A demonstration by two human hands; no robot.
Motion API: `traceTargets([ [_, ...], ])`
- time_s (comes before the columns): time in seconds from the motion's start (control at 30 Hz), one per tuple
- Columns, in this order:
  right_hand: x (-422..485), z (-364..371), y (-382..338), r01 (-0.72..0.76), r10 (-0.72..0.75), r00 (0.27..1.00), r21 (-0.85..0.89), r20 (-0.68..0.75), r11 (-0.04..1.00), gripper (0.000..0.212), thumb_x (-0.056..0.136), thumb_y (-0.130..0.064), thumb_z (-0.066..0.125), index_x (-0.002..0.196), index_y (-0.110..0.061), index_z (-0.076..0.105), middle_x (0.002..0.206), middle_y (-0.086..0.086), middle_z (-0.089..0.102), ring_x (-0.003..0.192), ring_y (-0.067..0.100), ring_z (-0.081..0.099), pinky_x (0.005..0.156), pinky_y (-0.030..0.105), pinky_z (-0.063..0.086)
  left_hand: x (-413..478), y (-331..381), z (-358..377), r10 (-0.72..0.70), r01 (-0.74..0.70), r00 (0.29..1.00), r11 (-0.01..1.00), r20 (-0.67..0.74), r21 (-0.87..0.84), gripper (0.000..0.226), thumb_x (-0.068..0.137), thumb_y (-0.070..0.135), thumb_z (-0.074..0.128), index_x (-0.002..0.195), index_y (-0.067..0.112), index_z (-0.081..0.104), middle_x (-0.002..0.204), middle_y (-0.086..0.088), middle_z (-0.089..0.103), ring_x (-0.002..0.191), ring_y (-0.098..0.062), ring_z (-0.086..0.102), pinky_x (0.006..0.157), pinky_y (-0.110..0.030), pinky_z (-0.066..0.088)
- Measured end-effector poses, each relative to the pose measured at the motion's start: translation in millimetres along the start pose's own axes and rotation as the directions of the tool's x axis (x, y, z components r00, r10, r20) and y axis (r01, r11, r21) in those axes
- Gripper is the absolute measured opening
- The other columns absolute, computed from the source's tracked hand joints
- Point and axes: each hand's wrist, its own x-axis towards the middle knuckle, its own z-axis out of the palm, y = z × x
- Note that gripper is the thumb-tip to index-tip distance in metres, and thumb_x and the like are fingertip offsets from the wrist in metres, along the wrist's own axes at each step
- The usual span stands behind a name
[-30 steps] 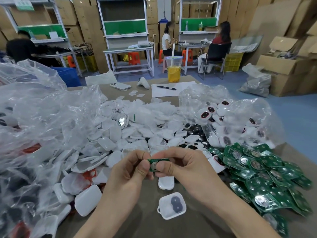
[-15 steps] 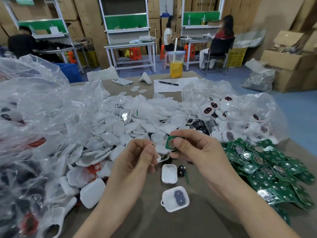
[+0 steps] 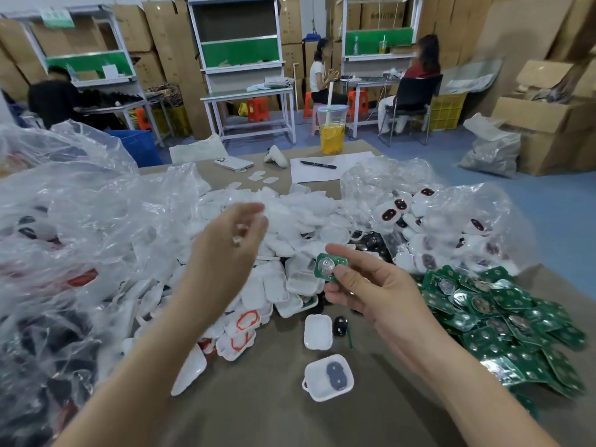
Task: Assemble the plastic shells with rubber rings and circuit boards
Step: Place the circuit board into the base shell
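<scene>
The right hand (image 3: 364,291) pinches a green circuit board (image 3: 329,267), coin cell facing up, between thumb and forefinger, above the near edge of the heap of white shells (image 3: 274,221). The left hand (image 3: 225,243) is raised over that heap and blurred; I cannot tell whether its fingers hold anything. On the near table (image 3: 274,414) an open shell (image 3: 314,382) holds a grey pad (image 3: 335,372). Just beyond it lies a second shell (image 3: 317,332), with a small black part (image 3: 340,325) beside it. A clear bag (image 3: 451,214) at far right holds shells with dark, red-rimmed windows. A large bag (image 3: 64,237) at left holds white and dark parts. Loose boards (image 3: 503,317) are piled along the table's right edge. Bare table shows near, between the arms.
</scene>
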Motion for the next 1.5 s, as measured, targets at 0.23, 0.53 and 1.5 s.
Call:
traceTargets([
  [0.23, 2.2, 5.5, 4.9, 0.008, -0.005, 0.999, -0.109, 0.034, 0.994, 0.019, 0.079, -0.017, 0.075, 0.095, -0.025, 0.08, 0.081, 0.006, 0.074, 0.073, 0.017, 0.074, 0.068, 0.021, 0.058, -53.1, 0.1, 40.5, -0.034, 0.177, 0.951, 0.875, 0.308, -0.45, 0.019, 0.099, 0.024, 0.062, 0.102, 0.039, 0.073, 0.089, 0.008, 0.076, 0.077, -0.002, 0.068, 0.068, -0.012, 0.05],
  [0.53, 3.8, -0.1, 6.1, -0.083, 0.072, 0.991, 0.096, 0.109, 0.992, 0.028, 0.088, -0.024, 0.06, 0.1, -0.008, 0.078, 0.094, 0.018, 0.074, 0.073, 0.018, 0.072, 0.066, 0.023, 0.058, -60.2, -1.9, 46.0, -0.204, 0.361, 0.926, 0.724, 0.317, -0.588, 0.012, 0.096, 0.025, 0.065, 0.098, 0.028, 0.077, 0.075, -0.001, 0.071, 0.068, -0.009, 0.064, 0.069, -0.018, 0.054],
  [1.5, 4.0, -3.1, 13.6, 0.018, 0.007, 0.979, -0.121, 0.206, 0.993, 0.036, 0.078, -0.015, 0.082, 0.111, -0.024, 0.072, 0.093, 0.009, 0.07, 0.09, 0.026, 0.073, 0.082, 0.027, 0.056, -63.0, 5.1, 37.2, -0.183, 0.259, 0.966, 0.737, 0.185, -0.624, 0.024, 0.093, 0.008, 0.067, 0.102, 0.028, 0.075, 0.098, 0.003, 0.078, 0.081, -0.009, 0.071, 0.071, -0.015, 0.053],
])
